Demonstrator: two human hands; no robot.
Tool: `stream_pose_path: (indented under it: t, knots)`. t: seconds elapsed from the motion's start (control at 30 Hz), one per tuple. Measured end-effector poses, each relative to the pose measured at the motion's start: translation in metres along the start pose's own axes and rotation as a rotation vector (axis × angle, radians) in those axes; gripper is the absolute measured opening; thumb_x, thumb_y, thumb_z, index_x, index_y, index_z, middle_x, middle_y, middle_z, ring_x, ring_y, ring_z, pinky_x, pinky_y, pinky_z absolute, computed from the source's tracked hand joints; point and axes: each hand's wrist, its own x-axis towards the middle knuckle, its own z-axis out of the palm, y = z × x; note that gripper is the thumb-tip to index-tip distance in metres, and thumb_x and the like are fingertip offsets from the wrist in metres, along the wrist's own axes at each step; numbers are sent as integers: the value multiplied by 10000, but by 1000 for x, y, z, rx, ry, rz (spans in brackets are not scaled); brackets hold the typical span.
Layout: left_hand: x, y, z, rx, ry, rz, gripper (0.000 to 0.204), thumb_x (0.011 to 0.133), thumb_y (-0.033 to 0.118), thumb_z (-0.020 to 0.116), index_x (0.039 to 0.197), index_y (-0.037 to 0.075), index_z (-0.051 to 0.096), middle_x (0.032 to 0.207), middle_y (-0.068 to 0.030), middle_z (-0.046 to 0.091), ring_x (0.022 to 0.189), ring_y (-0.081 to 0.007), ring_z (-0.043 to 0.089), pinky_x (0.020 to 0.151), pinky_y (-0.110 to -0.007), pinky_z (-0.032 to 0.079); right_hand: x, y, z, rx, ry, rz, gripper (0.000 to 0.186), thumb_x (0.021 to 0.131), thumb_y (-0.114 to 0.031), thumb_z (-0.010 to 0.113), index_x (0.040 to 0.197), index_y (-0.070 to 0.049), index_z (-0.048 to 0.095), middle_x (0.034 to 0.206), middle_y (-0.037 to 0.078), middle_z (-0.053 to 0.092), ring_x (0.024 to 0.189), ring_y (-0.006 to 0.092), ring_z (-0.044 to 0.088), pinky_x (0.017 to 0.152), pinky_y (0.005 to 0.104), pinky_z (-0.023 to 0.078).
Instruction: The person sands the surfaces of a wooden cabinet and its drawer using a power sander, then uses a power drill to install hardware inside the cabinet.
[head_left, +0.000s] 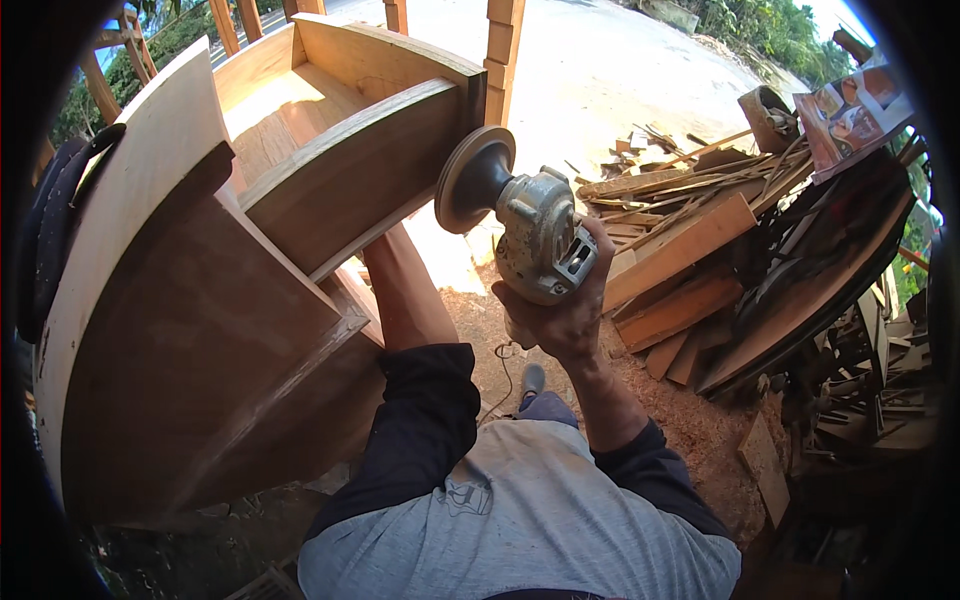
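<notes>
Right hand (565, 318) wraps the grey metal disc sander (538, 235) for control, I'd guess; the curved brown wooden frame (352, 172) hides left hand. Can't tell its grip; maybe bracing.

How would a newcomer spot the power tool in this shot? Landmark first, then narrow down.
Start at the large curved wooden piece filling the picture's left. Beside its right end, near the centre, the right hand grips the grey power tool. Its scuffed, rounded body and wide brown disc set it apart from the flat boards nearby.
</notes>
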Motion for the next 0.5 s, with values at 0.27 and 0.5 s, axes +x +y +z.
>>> stream_pose_path:
  t: [0.27,0.5]
  knots:
    - [-5,5,1,9,4,-2,490,1013,303,503,1375,-20,436,1223,-127,565,1174,-261,541,1041,-404,429,-24,6,4,3,-51,72,981,663,-68,876,1387,-30,215,1223,162,477,1123,248,528,958,392,455]
    - [-5,1,2,-8,8,-3,495,1013,297,503,1381,-27,427,1210,-128,565,1165,-259,543,1033,-400,435,-40,13,-12,-7,-70,172,914,698,-77,863,1373,4,253,1167,166,542,1062,248,603,904,364,508]
